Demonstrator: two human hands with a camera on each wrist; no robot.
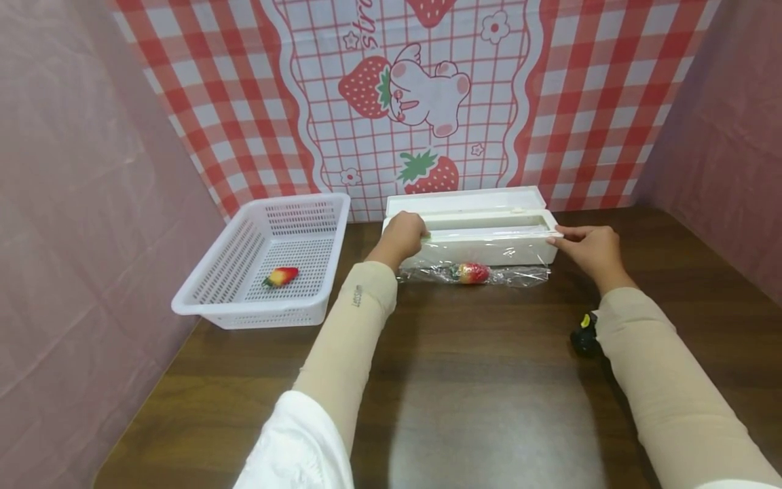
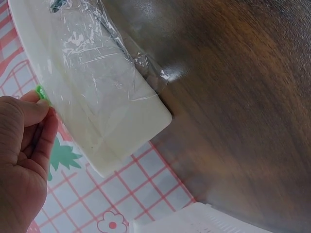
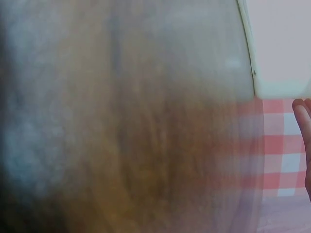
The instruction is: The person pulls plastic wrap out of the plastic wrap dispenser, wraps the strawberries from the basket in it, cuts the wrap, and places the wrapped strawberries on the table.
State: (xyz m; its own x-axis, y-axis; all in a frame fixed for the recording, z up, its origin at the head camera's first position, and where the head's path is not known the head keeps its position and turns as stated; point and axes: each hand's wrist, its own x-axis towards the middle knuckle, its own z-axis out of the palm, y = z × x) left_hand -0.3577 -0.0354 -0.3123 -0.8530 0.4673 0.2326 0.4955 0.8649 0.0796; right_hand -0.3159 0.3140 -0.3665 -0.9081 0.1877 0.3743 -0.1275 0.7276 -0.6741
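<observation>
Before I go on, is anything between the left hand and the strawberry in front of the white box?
Yes: clear film hangs down the front of the white box and lies around the strawberry, so the left hand, pinching a small green piece, would likely meet film first. Nothing else visible stands between.

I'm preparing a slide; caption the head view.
Left hand pinches green tab on white box, right hand at its end; clear film and strawberry in front.
</observation>
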